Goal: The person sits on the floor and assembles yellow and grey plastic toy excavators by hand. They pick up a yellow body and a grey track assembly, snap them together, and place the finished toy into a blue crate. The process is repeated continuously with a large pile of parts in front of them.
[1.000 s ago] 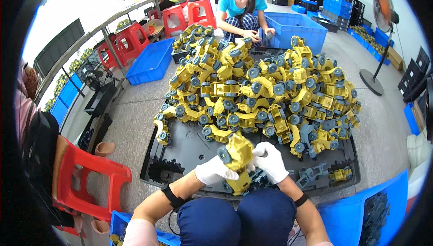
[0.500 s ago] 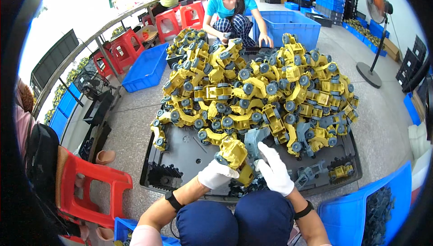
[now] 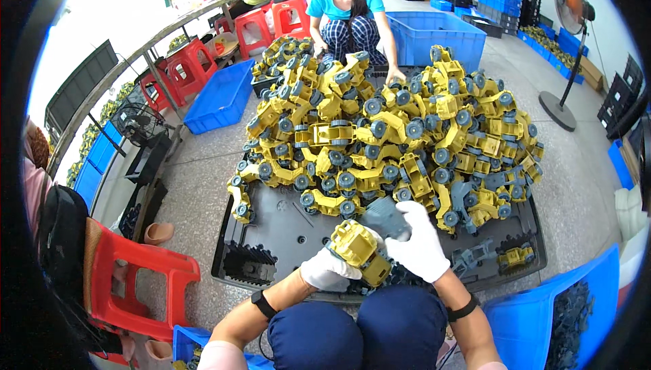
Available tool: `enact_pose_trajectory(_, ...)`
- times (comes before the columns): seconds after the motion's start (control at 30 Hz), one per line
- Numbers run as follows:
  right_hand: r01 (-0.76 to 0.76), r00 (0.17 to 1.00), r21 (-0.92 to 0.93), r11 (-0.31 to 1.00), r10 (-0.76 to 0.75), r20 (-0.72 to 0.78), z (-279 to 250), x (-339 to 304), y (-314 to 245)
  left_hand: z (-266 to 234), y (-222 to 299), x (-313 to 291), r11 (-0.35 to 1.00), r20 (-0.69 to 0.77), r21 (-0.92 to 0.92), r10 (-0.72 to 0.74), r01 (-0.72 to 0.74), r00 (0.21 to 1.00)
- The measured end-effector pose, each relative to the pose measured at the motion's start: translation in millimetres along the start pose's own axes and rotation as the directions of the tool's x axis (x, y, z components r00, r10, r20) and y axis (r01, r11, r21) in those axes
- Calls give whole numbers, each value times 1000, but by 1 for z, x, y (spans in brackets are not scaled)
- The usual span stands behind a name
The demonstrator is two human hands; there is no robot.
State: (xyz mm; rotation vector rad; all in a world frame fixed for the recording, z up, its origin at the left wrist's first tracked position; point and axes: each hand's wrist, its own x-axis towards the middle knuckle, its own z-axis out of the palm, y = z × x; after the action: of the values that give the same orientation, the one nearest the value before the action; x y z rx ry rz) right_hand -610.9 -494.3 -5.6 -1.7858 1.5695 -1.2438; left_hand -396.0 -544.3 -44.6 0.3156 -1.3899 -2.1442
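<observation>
My left hand [image 3: 329,272], in a white glove, grips a yellow toy truck body [image 3: 354,241] above the near edge of the black tray [image 3: 274,217]. In my right hand [image 3: 419,247], also gloved, is a grey plastic toy part [image 3: 384,218], tilted beside the truck's far right side. My fingers cover part of both pieces. Just beyond my hands rises a big heap of yellow toy trucks [image 3: 327,134] with grey wheels. To the right on the tray lie a grey toy piece [image 3: 472,256] and a small yellow toy piece [image 3: 517,256].
A co-worker [image 3: 349,14] squats behind the heap, one hand at it, near a large blue bin [image 3: 441,36]. Close on my right stands a blue bin [image 3: 515,322] with dark grey parts. A red stool [image 3: 135,282] is at my left; a fan [image 3: 566,45] stands far right.
My right hand has lifted and tilted the grey part next to the truck body. The truck has turned a little in my left hand. The co-worker's arms have shifted at the heap.
</observation>
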Motion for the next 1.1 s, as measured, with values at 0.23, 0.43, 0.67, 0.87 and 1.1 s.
enact_pose_trajectory(0.23,166,985,78,983,-170,36,-28,-17,-41,9,11,-5,999,-159,-13,39,-42,986)
enact_pose_trajectory(0.43,171,978,-25,985,-167,124,-26,-12,-50,12,9,-5,997,-226,-82,-26,8,974)
enact_pose_trajectory(0.67,265,959,-145,953,-245,144,-26,-10,-53,11,9,-6,997,-258,66,55,-39,965)
enact_pose_trajectory(0.87,340,940,-214,916,-321,118,-24,-11,-46,11,10,-4,981,-273,193,74,-20,959)
enact_pose_trajectory(1.1,357,933,-265,896,-327,151,-26,-10,-49,7,7,-2,957,-292,292,93,-4,952)
